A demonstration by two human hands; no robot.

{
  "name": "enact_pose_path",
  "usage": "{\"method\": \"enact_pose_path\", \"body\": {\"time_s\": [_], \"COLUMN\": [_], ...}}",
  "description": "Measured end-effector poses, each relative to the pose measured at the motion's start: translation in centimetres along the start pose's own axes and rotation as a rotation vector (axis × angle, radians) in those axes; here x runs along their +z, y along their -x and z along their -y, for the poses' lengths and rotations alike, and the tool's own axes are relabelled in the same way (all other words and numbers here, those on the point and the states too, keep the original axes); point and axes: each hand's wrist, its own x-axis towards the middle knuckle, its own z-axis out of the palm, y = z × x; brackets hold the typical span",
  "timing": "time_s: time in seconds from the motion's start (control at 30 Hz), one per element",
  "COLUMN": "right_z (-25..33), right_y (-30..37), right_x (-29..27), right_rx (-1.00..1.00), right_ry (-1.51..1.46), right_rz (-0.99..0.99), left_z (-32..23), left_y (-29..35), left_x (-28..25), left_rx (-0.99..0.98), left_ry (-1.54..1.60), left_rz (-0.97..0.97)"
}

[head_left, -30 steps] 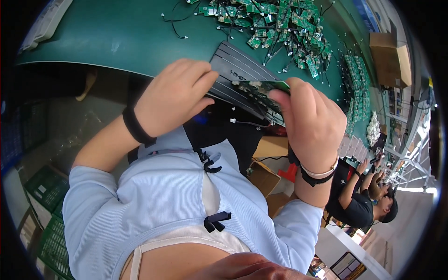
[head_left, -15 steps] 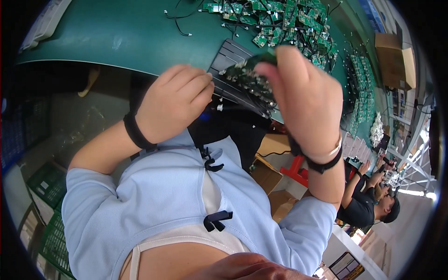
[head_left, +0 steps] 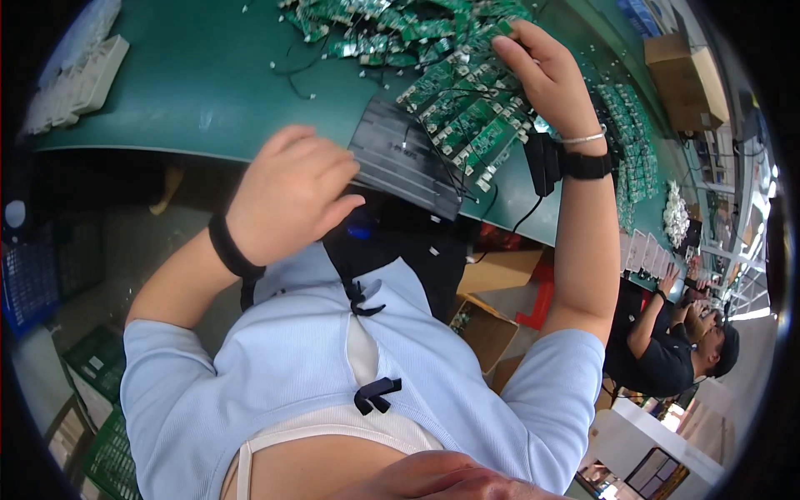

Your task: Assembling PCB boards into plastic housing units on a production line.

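Note:
My right hand [head_left: 557, 87] is at the far side of a panel of green circuit boards [head_left: 471, 117]. Its thumb and forefinger pinch a green circuit board [head_left: 505, 28] at the edge of the pile. The panel lies on the table, beside and partly over a dark grey slotted fixture [head_left: 400, 154]. Near the fixture's left end, my left hand [head_left: 292, 192] hovers with its thumb apart and fingers loosely bent. Nothing shows in it, though its palm side is partly hidden.
More green boards with black wires [head_left: 375, 37] are heaped at the back. Stacked boards [head_left: 629, 150] and white parts [head_left: 675, 217] stand to the right. A white tray [head_left: 96, 79] is at the far left. Cardboard boxes [head_left: 483, 329] stand below the table edge; a person [head_left: 667, 350] sits farther right.
My right hand has moved away from the fixture toward the back. The board panel it held up now lies flat on the table. My left hand has shifted slightly left and its thumb has spread.

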Motion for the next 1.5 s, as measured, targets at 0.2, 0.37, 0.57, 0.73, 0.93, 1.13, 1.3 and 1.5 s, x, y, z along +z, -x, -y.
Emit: {"method": "enact_pose_path", "body": {"time_s": [0.2, 0.37, 0.57, 0.73, 0.93, 1.13, 1.3, 1.5], "right_z": [2.6, 3.3, 3.8, 3.9, 5.0, 7.0, 11.2, 16.8], "right_y": [1.8, 2.8, 4.0, 7.0, 12.2, 21.6, 33.1, 48.9], "right_x": [-3.0, -3.3, -3.8, -4.7, -6.1, -5.6, -4.2, 2.4], "right_rx": [0.036, -0.02, -0.065, -0.08, -0.007, 0.14, 0.408, 0.954], "right_ry": [-0.194, -0.248, 0.07, 0.256, 0.367, 0.574, 0.736, 0.888], "right_rz": [-0.201, -0.314, -0.553, -0.671, -0.773, -0.862, -0.985, -1.0], "left_z": [2.9, 3.7, 0.7, -3.6, -8.1, -15.5, -22.7, -33.3], "left_y": [-6.2, -13.8, -18.1, -19.4, -19.9, -20.7, -19.7, -12.5], "left_x": [-1.8, -0.7, 1.9, 2.6, 4.8, 7.0, 13.1, 23.5], "left_rx": [-0.203, -0.305, -0.502, -0.512, -0.447, -0.474, -0.434, -0.274], "left_ry": [0.571, 1.345, 1.267, 1.19, 1.196, 1.188, 1.263, 1.228], "left_rz": [-0.296, 0.152, 0.582, 0.474, 0.398, 0.652, 0.964, 1.272]}}
